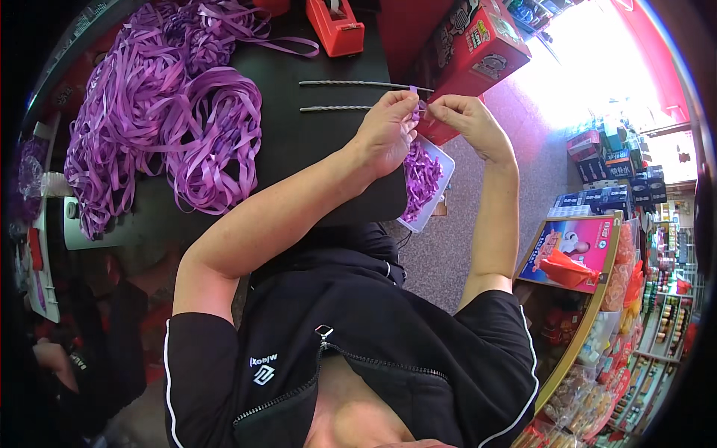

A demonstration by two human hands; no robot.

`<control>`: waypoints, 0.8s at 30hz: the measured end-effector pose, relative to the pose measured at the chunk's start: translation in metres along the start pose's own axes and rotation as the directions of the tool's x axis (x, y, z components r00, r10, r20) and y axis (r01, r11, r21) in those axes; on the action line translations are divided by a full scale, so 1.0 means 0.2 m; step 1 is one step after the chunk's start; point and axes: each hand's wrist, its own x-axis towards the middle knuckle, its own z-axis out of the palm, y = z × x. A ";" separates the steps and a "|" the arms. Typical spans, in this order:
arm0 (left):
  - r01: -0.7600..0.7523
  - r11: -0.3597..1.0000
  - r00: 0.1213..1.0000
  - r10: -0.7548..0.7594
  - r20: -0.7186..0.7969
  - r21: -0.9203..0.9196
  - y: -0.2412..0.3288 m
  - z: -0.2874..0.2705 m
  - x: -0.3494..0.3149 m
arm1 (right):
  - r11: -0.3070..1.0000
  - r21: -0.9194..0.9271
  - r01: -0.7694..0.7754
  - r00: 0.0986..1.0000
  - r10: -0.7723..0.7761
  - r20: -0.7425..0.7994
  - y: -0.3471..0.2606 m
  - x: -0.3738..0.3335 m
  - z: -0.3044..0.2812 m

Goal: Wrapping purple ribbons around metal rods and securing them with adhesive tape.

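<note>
My left hand [388, 133] is closed in a pinch on a short piece of purple ribbon [414, 110], beyond the right edge of the dark table. My right hand [474, 125] meets it from the right, its thumb and finger pinched at the ribbon's end. Two thin twisted metal rods [340, 83] lie side by side on the table, the nearer one partly behind my left hand. Just below my hands, a white tray [447, 166] holds many short purple ribbon pieces [422, 183].
A large tangled heap of purple ribbon [142, 97] covers the table's left part. A red tape dispenser [336, 31] stands at the far edge. Right of the table are a red box [485, 52] and a display case [571, 254]. Another person's hand [56, 364] shows at lower left.
</note>
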 end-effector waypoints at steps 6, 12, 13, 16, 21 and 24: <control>0.010 0.997 1.000 -0.011 0.002 0.075 0.03 0.06 -0.04 | 0.998 0.059 0.004 1.000 -0.002 -0.026 -0.03 -0.03 0.00; -0.001 0.999 0.999 0.000 0.041 0.039 0.00 0.00 -0.01 | 0.997 0.074 0.008 1.000 -0.007 -0.014 0.00 -0.02 0.01; -0.007 0.999 0.999 0.005 0.048 0.036 0.00 0.00 -0.01 | 0.997 0.079 0.004 0.999 -0.001 -0.033 0.01 -0.02 0.01; -0.007 0.999 0.999 0.005 0.049 0.036 0.00 0.01 -0.02 | 0.978 0.206 -0.010 0.997 0.026 -0.076 0.11 -0.02 0.01; 0.005 0.999 0.999 -0.006 0.037 0.031 0.01 0.02 -0.03 | 0.895 0.414 -0.167 0.927 0.285 -0.242 0.17 -0.04 0.03; 0.005 0.999 1.000 -0.006 0.007 0.048 0.01 0.02 -0.03 | 0.758 0.646 0.087 0.953 0.125 -0.275 0.18 -0.07 0.13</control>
